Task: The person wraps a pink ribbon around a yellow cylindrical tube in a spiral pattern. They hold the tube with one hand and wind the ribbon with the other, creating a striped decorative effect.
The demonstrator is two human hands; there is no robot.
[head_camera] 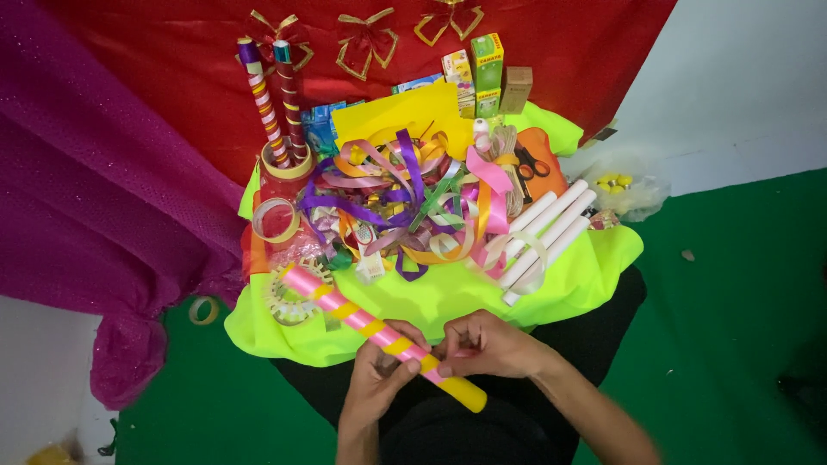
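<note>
Red cloth (560,52) hangs across the top of the frame with 3 gold-edged bows (366,39) pinned to it, purple sparkly fabric (103,172) drapes down the left side, and green floor covering (732,327) fills the lower right. At the centre sits a low surface under a neon yellow-green cloth (448,297), piled with a tangle of curled ribbons (405,198) in purple, pink, orange and green.

At lower centre the person holds a yellow tube wrapped in a pink spiral ribbon (379,331), lying on a slant from the middle left down toward the bottom centre, its bare yellow end lowest. The left hand (379,370) is clamped around the tube from below, thumb over the top. The right hand (491,346) has its fingers pinched together on the pink ribbon right against the tube, just beside the left hand.

4 plain white tubes (551,228) lie side by side on the right part of the cloth. 2 striped tubes (276,99) stand upright in a holder at upper left, a tape roll (276,220) just below them. Scissors (527,165) with black and orange handles lie above the white tubes, and small boxes (482,73) stand at the back. Another tape roll (204,310) lies on the floor, lower left.
</note>
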